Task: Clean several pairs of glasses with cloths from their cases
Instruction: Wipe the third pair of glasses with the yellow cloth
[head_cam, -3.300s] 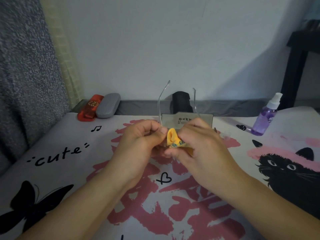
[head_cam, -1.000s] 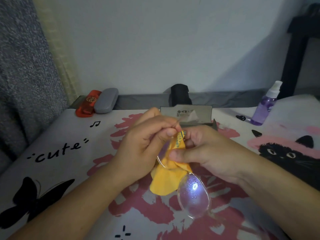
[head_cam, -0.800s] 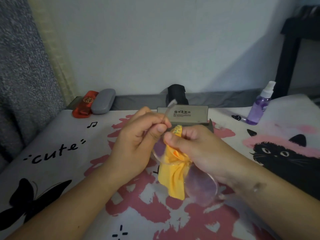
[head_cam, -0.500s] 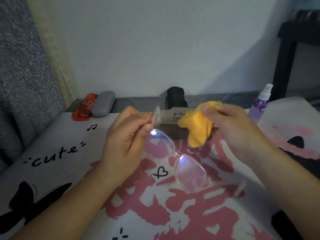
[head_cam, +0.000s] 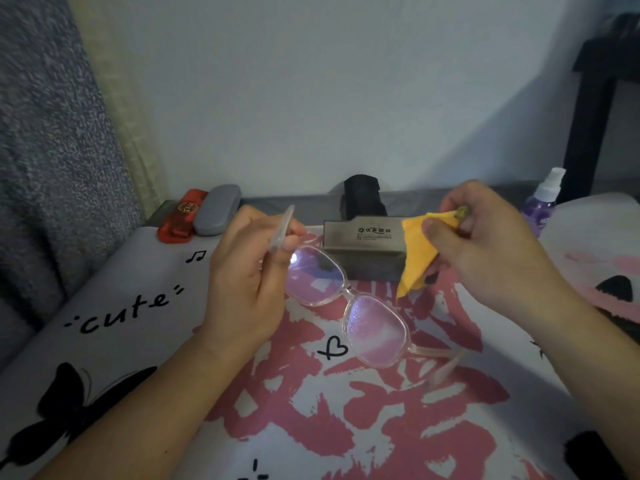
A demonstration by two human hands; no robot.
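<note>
Now the right hand (head_cam: pixel 481 244) has pulled the yellow cloth (head_cam: pixel 415 252) off the glasses (head_cam: pixel 346 299), pinching it; the left hand (head_cam: pixel 249 268) pinches one temple.

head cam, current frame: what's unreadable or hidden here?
- Purple spray bottle: lower body hidden behind the right hand.
- Clear-framed glasses: left temple's hinge end covered by the left hand and its grip.
- Grey box: label print too small to read.
- Yellow cloth: printed corner bunched in the fingers.
</note>
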